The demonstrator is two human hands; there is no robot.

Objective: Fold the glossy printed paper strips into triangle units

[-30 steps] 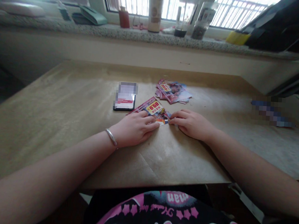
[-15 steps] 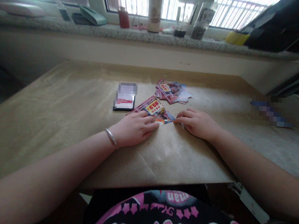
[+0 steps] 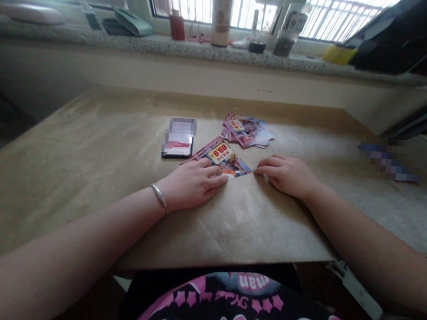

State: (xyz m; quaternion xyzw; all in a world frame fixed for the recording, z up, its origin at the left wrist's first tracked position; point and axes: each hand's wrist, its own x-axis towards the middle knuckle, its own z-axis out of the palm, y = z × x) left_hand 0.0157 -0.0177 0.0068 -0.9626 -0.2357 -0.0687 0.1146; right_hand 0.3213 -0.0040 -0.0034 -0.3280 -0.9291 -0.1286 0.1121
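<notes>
A pink and yellow printed flyer (image 3: 223,157), folded to a pointed shape, lies on the brown paper-covered table (image 3: 88,171). My left hand (image 3: 192,183), a silver bangle on its wrist, lies flat on the flyer's near left part, fingers stretched out and pressing it down. My right hand (image 3: 287,175) rests on the table just right of the flyer, its fingertips pressed together at the flyer's right corner. Whether they pinch the paper I cannot make out. A pile of similar flyers (image 3: 247,129) lies further back.
A phone (image 3: 178,140) lies left of the flyer. A blurred dark object (image 3: 389,162) sits at the table's right. The stone windowsill (image 3: 192,49) behind holds a bottle, a red cup, jars and a green case. The table's near edge is at my lap.
My right hand has slid rightward along the flyer's edge to its right corner, uncovering more of the flyer. My left hand has stayed put.
</notes>
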